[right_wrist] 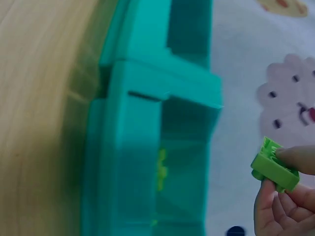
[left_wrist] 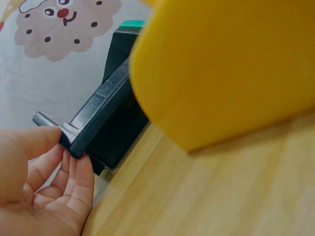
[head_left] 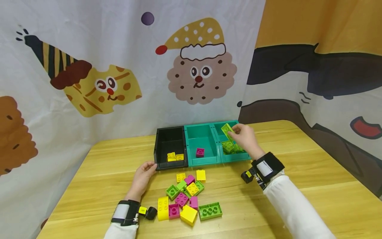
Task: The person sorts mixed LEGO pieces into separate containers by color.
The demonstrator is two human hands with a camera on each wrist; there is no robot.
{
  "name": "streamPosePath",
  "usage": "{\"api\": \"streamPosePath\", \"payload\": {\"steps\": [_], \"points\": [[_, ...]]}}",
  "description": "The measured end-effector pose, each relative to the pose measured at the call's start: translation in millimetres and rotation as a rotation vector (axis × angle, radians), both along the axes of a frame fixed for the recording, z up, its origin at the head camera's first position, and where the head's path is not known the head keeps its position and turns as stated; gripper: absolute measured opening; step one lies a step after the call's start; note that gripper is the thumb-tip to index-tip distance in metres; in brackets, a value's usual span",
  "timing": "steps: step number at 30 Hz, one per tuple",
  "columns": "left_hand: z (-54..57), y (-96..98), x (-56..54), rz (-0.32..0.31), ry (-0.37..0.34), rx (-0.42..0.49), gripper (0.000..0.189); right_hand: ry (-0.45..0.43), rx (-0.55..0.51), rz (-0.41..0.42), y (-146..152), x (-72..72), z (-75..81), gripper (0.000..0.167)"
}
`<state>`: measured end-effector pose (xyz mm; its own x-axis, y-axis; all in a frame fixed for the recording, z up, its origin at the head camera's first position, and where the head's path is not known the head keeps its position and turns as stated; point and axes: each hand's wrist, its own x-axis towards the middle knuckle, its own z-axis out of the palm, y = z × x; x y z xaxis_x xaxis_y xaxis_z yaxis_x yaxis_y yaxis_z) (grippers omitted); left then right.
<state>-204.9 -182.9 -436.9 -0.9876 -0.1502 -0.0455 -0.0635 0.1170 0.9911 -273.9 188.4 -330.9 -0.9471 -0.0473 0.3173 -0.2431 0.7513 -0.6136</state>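
My right hand [head_left: 246, 137] pinches a lime green building brick [head_left: 227, 131] between thumb and fingers, above the right teal bin [head_left: 235, 157]. In the right wrist view the brick [right_wrist: 275, 168] shows its hollow underside tilted up. Several green bricks [head_left: 228, 147] lie in that bin. My left hand [head_left: 142, 176] grips the front left corner of the black bin [head_left: 171, 165], thumb over the rim and fingers below, as the left wrist view shows. Yellow bricks [head_left: 175, 157] lie in the black bin. One magenta brick [head_left: 200, 152] sits in the middle teal bin [head_left: 203, 161].
In front of the bins, a loose pile of yellow, magenta and green bricks [head_left: 181, 199] lies on the wooden table [head_left: 247, 212]. A long green brick [head_left: 210, 211] is at its right. A printed cloth [head_left: 143, 109] hangs behind the table.
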Motion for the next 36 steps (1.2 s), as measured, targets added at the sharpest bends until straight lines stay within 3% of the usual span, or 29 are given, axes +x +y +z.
{"api": "streamPosePath", "payload": {"steps": [5,16,22,36], "points": [[-0.4,-0.4,0.1,0.005,0.007,0.002,0.026,-0.091,-0.019,-0.046,-0.8,-12.8,-11.2,0.034],[-1.0,0.3,-0.3,0.009,0.005,-0.002,0.026,-0.231,0.028,-0.041,-7.5,-28.4,-35.8,0.038],[-1.4,-0.3,-0.8,0.014,0.009,0.010,0.023,-0.235,0.042,-0.029,-11.7,-32.6,-43.8,0.033],[0.6,-0.1,-1.9,0.004,-0.016,0.017,0.027,-0.225,0.046,0.005,-18.0,-30.4,-44.3,0.031]]}}
